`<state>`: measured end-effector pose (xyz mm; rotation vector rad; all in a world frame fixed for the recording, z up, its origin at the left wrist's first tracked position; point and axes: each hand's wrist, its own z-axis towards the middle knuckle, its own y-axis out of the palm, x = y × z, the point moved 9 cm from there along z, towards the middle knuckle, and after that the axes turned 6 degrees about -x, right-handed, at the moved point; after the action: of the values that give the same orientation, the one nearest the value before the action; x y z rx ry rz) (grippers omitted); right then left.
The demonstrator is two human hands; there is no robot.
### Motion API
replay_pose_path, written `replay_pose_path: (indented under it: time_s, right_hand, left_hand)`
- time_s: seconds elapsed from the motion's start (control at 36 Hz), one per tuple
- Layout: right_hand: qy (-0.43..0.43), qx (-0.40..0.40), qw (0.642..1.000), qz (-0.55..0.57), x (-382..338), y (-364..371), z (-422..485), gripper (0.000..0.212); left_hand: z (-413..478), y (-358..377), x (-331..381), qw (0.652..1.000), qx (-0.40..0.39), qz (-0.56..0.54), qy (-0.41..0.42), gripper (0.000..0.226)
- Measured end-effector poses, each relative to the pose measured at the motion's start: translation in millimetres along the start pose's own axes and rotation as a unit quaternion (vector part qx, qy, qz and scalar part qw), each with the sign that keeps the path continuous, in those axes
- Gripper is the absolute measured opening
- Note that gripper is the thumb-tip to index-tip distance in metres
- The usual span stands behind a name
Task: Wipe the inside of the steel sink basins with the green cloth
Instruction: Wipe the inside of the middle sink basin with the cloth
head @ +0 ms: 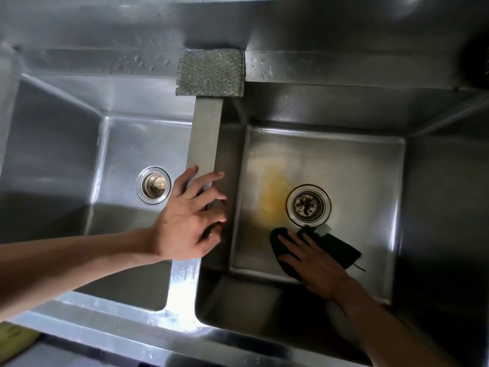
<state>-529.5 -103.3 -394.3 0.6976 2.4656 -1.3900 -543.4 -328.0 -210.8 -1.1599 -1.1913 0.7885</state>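
Braced on the divider [205,144], the open left hand [185,221] steadies while the flat right hand [312,263] should press the green cloth [336,250] up-frame across the yellow stain [272,197].

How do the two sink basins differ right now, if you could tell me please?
The right basin has a yellow stain on its floor; the left basin shows none. The right hand presses the green cloth in the right basin; the left basin holds nothing. The right drain looks darker than the left drain. Both are steel, with round drains.
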Motion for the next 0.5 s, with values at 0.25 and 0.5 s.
replay_pose_path:
  time_s: [0.25,0.5]
  right_hand:
    - [-0.038,0.093,0.994,0.051,-44,-34,81,0.072]
    - [0.077,0.109,0.982,0.137,-27,-33,68,0.073]
  left_hand:
    - [0,0,0,1.0,-0.002,-0.006,-0.001,0.009]
    - [1,-1,2,1.0,-0.006,-0.001,-0.002,0.009]
